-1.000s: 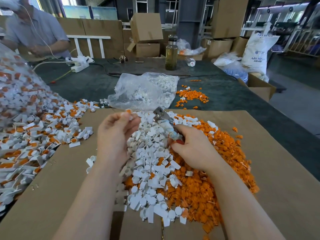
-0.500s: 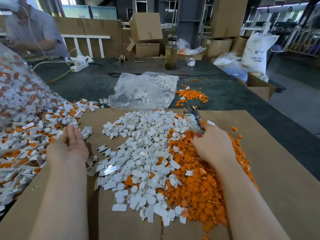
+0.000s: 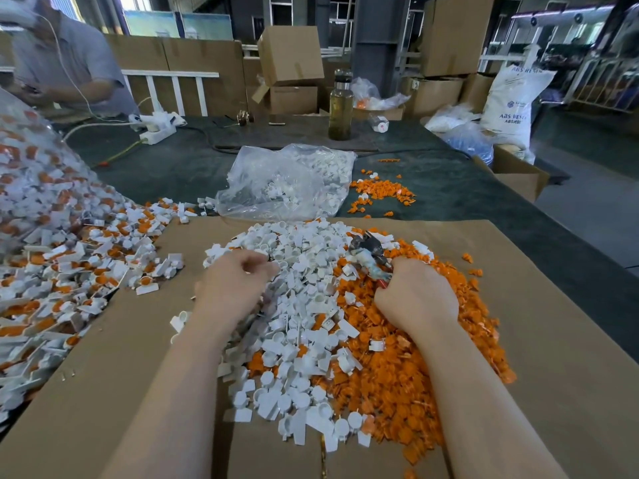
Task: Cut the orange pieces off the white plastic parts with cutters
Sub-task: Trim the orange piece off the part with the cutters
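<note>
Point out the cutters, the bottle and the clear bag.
cutters (image 3: 367, 250): head view, on the metal head above the right hand.
bottle (image 3: 340, 108): head view, on its glass body.
clear bag (image 3: 276, 181): head view, on the crumpled plastic middle.

One head-worn wide-angle camera looks forward and down, close over the cardboard sheet (image 3: 539, 340), the workshop receding beyond it.

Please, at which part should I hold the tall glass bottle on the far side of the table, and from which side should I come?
Grip the glass bottle round its straight middle body, coming level from the near side. It stands upright and its walls are even there, while the dark cap is narrower. Boxes stand close behind it, so the front is the open way in.
</note>
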